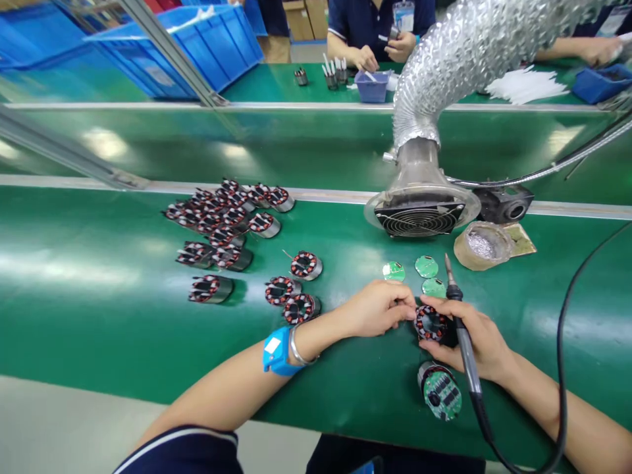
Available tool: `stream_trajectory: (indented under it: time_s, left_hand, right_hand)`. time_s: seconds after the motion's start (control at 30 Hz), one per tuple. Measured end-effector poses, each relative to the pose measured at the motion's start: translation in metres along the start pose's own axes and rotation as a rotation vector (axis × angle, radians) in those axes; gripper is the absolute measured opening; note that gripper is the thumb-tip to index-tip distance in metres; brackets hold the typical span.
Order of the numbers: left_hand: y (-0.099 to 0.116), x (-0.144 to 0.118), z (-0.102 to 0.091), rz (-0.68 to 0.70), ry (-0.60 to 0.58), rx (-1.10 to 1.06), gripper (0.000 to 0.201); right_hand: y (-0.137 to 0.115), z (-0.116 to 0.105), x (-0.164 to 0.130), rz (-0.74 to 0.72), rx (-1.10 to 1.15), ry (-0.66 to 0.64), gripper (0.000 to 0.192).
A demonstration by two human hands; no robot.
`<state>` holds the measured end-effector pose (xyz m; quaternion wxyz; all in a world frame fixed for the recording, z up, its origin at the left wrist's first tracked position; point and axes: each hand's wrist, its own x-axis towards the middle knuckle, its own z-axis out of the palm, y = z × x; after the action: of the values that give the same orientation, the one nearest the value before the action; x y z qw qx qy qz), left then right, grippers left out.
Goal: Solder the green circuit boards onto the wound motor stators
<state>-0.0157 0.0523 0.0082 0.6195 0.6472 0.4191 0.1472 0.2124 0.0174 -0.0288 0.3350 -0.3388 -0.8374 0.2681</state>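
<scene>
A wound stator coil (429, 322) with red and copper windings rests on the green bench between my two hands. The fingertips of my left hand (378, 308) pinch its left side; that wrist wears a blue strap and a metal bangle. My right hand (476, 339) steadies the coil's right side and also holds a soldering iron (461, 329), tip pointing up and away. Three round green circuit boards (425, 266) lie just beyond the coil. A coil fitted with a green board (440, 392) lies near the bench's front edge.
Several more coils (232, 217) are scattered at the left. A fume extractor fan (419, 214) on a silver hose stands behind the boards, with a solder pot (482, 245) beside it. Across the conveyor another person's hands (385, 52) work near blue bins (192, 46).
</scene>
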Motion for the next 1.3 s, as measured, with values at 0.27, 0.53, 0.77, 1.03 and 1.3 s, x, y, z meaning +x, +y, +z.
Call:
stream_trajectory:
  time_s: [0.27,0.53,0.77,1.03,1.3]
  left_hand:
    - [0.004,-0.012,-0.012,-0.285,-0.007,-0.471,0.017]
    - [0.015,-0.034,-0.003,-0.171,0.269,-0.073,0.043]
    - [0.003,-0.016,0.034,-0.188,0.105,0.010,0.029]
    - [-0.001,-0.025,-0.023,-0.177,0.003,-0.067,0.034]
    - [-0.007,0.001,0.023,-0.130,0.134,-0.112,0.036]
  right_hand:
    - [-0.003,0.000,0.004,-0.005,0.010,-0.002,0.046]
    - [-0.003,0.000,0.003,-0.013,-0.014,0.039,0.046]
    - [-0.004,0.003,0.002,0.014,-0.043,0.094,0.048]
    - [-0.010,-0.019,0.007,-0.088,0.013,-0.001,0.043]
    - [0.022,-0.036,0.015,-0.086,-0.246,-0.093,0.036]
